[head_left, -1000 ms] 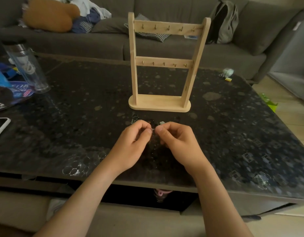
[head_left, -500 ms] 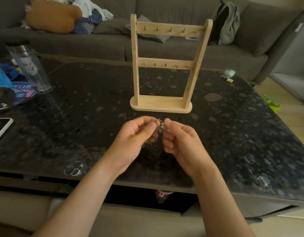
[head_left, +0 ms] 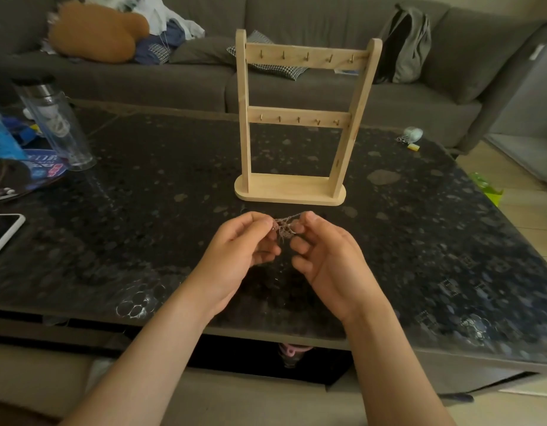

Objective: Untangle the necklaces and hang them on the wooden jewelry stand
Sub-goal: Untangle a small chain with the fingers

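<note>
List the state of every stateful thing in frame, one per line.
necklaces, tangled clump, between both hands
left hand, pinches the necklaces
right hand, pinches the necklaces
wooden jewelry stand, upright on the table, hooks bare
clear bottle, upright, cap on
phone, lying flat, screen dark

— What is sitting on the dark speckled table (head_left: pixel 161 216)?
— A clear bottle (head_left: pixel 55 124) is standing at the left, and a white-edged phone (head_left: pixel 3 233) is lying nearer the front.
— And behind?
— A grey backpack (head_left: pixel 404 47) and a brown cushion (head_left: pixel 97 38) are resting on the grey sofa (head_left: pixel 174 81).
</note>
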The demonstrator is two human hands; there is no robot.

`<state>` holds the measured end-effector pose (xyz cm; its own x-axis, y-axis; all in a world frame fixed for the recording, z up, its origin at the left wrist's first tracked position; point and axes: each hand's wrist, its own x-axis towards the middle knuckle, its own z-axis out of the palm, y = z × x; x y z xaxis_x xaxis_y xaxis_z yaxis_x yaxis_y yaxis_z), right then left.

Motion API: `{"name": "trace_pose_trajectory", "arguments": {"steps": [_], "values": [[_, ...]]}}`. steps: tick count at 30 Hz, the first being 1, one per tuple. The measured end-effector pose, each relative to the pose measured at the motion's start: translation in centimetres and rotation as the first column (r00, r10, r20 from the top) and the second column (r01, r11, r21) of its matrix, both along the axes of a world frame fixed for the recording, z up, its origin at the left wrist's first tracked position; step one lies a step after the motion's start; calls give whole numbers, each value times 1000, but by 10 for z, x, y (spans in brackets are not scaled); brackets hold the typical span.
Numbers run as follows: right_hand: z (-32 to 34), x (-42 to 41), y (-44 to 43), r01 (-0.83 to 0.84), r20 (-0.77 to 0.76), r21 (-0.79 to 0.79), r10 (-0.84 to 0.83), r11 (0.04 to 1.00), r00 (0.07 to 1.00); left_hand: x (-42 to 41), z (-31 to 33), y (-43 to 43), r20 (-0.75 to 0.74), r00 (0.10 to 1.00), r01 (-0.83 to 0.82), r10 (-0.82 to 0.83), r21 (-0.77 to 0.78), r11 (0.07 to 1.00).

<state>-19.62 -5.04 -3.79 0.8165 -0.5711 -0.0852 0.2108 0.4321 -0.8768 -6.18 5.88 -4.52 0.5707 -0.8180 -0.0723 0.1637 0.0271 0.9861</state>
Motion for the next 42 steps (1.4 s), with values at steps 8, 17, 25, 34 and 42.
{"name": "trace_pose_trajectory", "arguments": {"steps": [8, 17, 25, 34, 42], "values": [[-1, 5, 5, -123, 71, 177, 112, 976, 991, -6, 8, -4, -314, 949, -28, 0, -87, 996], [-10, 7, 6, -2, 25, 46, 1, 999, 1000, -8, 14, -2, -210, 978, 22, 0, 102, 994], [-13, 10, 10, -36, 128, 225, 7, 974, 992, -6, 22, 0, -195, 980, 56, -24, 158, 986], [-9, 8, 2, 106, -252, -311, -190, 944, 949, -6, 10, -3, -18, 988, -154, 156, 108, 982], [-28, 7, 0, 119, -182, -672, -319, 731, 930, -5, -15, -2, 144, 974, -187, 175, 73, 980]]}}
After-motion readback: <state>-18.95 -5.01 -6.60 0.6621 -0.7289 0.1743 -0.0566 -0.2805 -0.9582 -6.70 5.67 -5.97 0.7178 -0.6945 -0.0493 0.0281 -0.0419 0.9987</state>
